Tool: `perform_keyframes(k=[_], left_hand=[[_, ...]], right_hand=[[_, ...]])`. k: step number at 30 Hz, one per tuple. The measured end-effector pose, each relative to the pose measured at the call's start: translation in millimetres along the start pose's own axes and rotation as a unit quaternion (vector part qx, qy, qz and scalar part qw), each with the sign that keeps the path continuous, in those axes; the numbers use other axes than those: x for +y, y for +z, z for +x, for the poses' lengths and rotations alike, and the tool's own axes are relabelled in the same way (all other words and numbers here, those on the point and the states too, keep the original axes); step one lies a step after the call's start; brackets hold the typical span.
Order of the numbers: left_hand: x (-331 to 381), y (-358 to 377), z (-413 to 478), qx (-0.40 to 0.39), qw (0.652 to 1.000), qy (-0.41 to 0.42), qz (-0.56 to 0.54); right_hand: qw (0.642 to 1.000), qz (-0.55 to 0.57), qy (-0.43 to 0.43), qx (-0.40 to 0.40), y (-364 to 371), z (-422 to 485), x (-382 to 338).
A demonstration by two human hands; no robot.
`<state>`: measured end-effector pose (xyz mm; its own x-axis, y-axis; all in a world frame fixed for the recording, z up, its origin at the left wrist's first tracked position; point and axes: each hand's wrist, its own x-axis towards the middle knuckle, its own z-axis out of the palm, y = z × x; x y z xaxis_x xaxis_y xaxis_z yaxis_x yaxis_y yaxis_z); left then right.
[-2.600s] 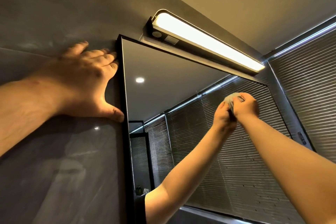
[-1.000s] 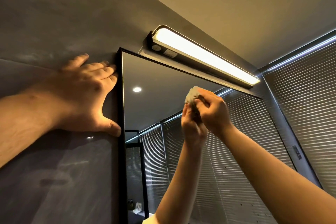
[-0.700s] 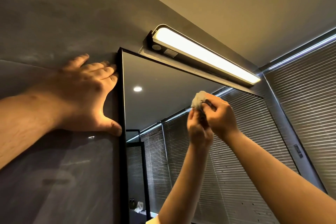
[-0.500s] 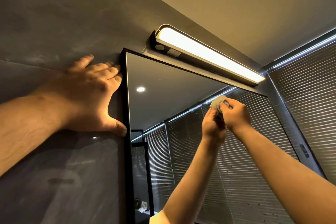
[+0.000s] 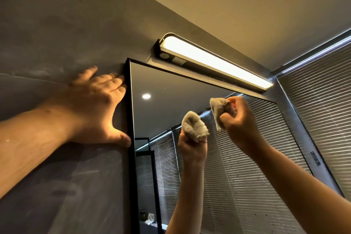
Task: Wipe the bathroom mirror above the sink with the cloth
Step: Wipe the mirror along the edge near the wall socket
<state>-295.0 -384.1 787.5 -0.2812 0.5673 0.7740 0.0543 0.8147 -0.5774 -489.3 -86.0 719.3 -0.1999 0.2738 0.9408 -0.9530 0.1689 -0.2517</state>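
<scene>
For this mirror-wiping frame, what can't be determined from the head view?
- Sink: below the bottom edge, out of frame.
- Mirror lower part: cut off by the bottom edge.
- Cloth: partly hidden inside the right hand; whether it touches the glass is unclear.
- Small items reflected at the mirror's bottom: too small to identify.

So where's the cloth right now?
In the head view the cloth is bunched in the right hand, held up at the mirror near its top edge, just below the lit lamp; the cloth's reflection shows beside it.
</scene>
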Motion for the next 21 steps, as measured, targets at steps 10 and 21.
perform_keyframes(k=[10,21], left_hand=[[7.0,3.9,12.4,-0.047,0.958,0.021,0.283],[7.3,2.6,13.1,-0.036,0.957,0.018,0.287]], right_hand=[[0.990,-0.122,-0.066,0.021,7.3,2.6,18.5],[0.957,-0.119,-0.263,-0.037,26.5,-39.9,13.1]])
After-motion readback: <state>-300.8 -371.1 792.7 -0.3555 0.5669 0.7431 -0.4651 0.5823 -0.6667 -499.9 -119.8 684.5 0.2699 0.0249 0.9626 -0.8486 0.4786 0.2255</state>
